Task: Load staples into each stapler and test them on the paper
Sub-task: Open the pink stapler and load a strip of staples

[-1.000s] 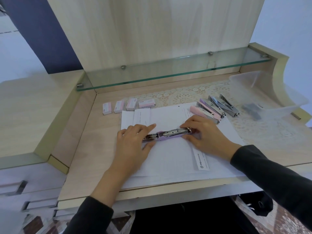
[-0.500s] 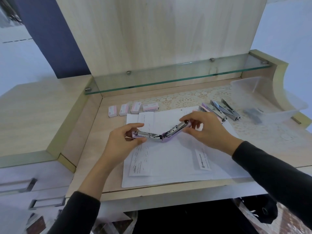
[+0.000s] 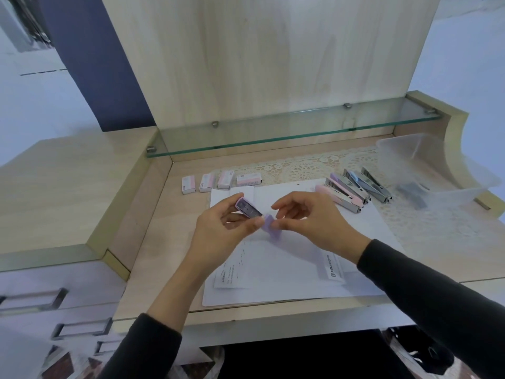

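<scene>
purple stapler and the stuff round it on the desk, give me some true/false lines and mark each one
1. Both the left hand and the right hand hold the purple stapler. True.
2. The staple boxes lie inside the clear tub. False: they stand in a row on the desk, at the far left corner of the paper.
3. The other staplers lie side by side at the paper's far right corner. True.
4. The paper lies on the glass shelf. False: it lies on the desk below the shelf.
</scene>
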A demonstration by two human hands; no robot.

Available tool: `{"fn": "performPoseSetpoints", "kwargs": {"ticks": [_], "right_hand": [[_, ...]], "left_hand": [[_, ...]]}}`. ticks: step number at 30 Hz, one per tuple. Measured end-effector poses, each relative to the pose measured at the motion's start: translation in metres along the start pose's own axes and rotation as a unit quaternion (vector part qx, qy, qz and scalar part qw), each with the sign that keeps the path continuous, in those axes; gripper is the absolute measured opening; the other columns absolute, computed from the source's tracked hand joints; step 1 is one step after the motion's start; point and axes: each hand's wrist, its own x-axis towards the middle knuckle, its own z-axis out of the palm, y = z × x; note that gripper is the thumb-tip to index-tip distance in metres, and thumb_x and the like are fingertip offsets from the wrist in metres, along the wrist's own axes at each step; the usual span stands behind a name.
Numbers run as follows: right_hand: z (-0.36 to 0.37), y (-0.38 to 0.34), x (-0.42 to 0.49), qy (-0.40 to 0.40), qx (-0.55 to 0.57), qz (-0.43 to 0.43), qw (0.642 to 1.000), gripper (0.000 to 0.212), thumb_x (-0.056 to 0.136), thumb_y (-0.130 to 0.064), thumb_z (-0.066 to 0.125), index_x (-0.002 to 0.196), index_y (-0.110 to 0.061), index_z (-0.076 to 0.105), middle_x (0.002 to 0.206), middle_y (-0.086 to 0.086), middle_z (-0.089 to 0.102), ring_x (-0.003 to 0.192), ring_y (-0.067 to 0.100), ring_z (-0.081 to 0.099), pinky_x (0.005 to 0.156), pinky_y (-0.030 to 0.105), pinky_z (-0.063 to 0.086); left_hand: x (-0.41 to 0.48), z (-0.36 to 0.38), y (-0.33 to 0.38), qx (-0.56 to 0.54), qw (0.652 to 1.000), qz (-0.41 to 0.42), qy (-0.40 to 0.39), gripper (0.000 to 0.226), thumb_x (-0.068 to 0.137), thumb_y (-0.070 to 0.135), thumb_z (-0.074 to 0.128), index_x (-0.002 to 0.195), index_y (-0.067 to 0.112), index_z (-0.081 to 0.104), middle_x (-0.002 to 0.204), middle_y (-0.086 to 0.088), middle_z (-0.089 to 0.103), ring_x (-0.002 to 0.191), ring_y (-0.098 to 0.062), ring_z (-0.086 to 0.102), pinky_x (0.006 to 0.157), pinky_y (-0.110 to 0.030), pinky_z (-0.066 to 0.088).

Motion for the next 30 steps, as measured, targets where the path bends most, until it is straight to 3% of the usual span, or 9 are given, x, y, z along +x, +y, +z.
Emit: {"fn": "performPoseSetpoints", "kwargs": {"ticks": [3, 6, 8, 11, 14, 18, 22, 27, 30], "right_hand": [[0.001, 0.002, -0.002, -0.017, -0.046, 0.013, 0.999, 0.039, 0.064, -0.028, 0.079, 0.099, -0.020, 0.065, 0.090, -0.002, 0.067, 0.081, 0.014, 0.063, 0.075, 0.028, 0.053], [0.003, 0.007, -0.005, -0.062, -0.096, 0.012, 0.993, 0.060, 0.065, -0.026, 0.080, 0.120, -0.017, 0.057, 0.113, -0.001, 0.063, 0.096, 0.011, 0.059, 0.084, 0.024, 0.051], [0.004, 0.010, -0.007, -0.090, -0.117, -0.008, 0.989, 0.064, 0.068, -0.025, 0.078, 0.126, -0.021, 0.052, 0.122, -0.003, 0.059, 0.107, 0.010, 0.054, 0.093, 0.026, 0.047], [0.004, 0.015, -0.008, -0.107, -0.147, -0.018, 0.983, 0.067, 0.071, -0.028, 0.075, 0.131, -0.027, 0.045, 0.134, -0.006, 0.050, 0.118, 0.010, 0.047, 0.099, 0.030, 0.043], [0.004, 0.015, -0.007, -0.130, -0.169, -0.034, 0.976, 0.073, 0.074, -0.031, 0.073, 0.137, -0.027, 0.036, 0.142, -0.008, 0.042, 0.126, 0.008, 0.040, 0.104, 0.029, 0.035], [0.006, 0.010, -0.005, -0.113, -0.148, -0.052, 0.981, 0.056, 0.077, -0.025, 0.071, 0.128, -0.022, 0.048, 0.128, -0.004, 0.056, 0.111, 0.006, 0.049, 0.100, 0.027, 0.038], [0.007, 0.011, -0.002, -0.072, -0.145, -0.078, 0.984, 0.035, 0.080, -0.028, 0.067, 0.112, -0.017, 0.062, 0.107, 0.001, 0.067, 0.096, 0.016, 0.060, 0.089, 0.040, 0.049], [0.008, 0.008, -0.002, -0.048, -0.131, -0.080, 0.987, 0.032, 0.079, -0.032, 0.067, 0.105, -0.015, 0.066, 0.098, 0.003, 0.070, 0.086, 0.021, 0.062, 0.082, 0.044, 0.051], [0.008, 0.007, -0.002, -0.042, -0.135, -0.090, 0.986, 0.030, 0.079, -0.032, 0.067, 0.103, -0.013, 0.067, 0.093, 0.005, 0.070, 0.081, 0.023, 0.061, 0.079, 0.046, 0.051]], "left_hand": [[-0.005, -0.001, 0.000, 0.040, 0.999, 0.002, -0.036, 0.095, 0.045, 0.045, 0.076, 0.132, 0.022, 0.045, 0.110, 0.009, 0.057, 0.096, -0.006, 0.059, 0.073, -0.007, 0.048], [-0.008, 0.002, -0.001, 0.058, 0.995, 0.075, -0.008, 0.061, 0.062, 0.022, 0.080, 0.118, 0.023, 0.055, 0.107, 0.005, 0.057, 0.092, -0.004, 0.061, 0.082, -0.009, 0.048], [-0.010, 0.003, 0.000, 0.064, 0.991, 0.117, -0.015, 0.051, 0.066, 0.012, 0.079, 0.111, 0.022, 0.059, 0.103, 0.002, 0.058, 0.093, -0.001, 0.059, 0.084, -0.010, 0.047], [-0.012, 0.003, -0.001, 0.074, 0.986, 0.130, -0.076, 0.075, 0.054, 0.026, 0.082, 0.122, 0.024, 0.052, 0.109, 0.011, 0.052, 0.102, 0.006, 0.051, 0.087, -0.004, 0.040], [-0.011, 0.007, -0.008, 0.128, 0.971, 0.169, -0.112, 0.089, 0.056, 0.020, 0.086, 0.130, 0.028, 0.038, 0.115, 0.018, 0.041, 0.108, 0.009, 0.043, 0.091, -0.003, 0.035], [-0.007, 0.005, -0.014, 0.208, 0.950, 0.229, -0.042, 0.071, 0.066, 0.029, 0.081, 0.128, 0.020, 0.046, 0.112, 0.024, 0.048, 0.102, 0.013, 0.045, 0.090, -0.002, 0.034], [-0.007, 0.007, -0.016, 0.268, 0.920, 0.281, 0.057, 0.044, 0.076, 0.045, 0.059, 0.108, 0.016, 0.065, 0.103, 0.020, 0.055, 0.095, -0.003, 0.053, 0.087, -0.006, 0.032], [-0.005, 0.008, -0.019, 0.250, 0.916, 0.299, 0.092, 0.043, 0.077, 0.042, 0.057, 0.105, 0.011, 0.068, 0.099, 0.017, 0.057, 0.090, -0.004, 0.050, 0.085, -0.010, 0.032], [-0.005, 0.008, -0.019, 0.245, 0.916, 0.304, 0.096, 0.052, 0.082, 0.054, 0.050, 0.106, 0.010, 0.067, 0.095, 0.015, 0.060, 0.086, 0.000, 0.047, 0.083, -0.012, 0.033]]}}
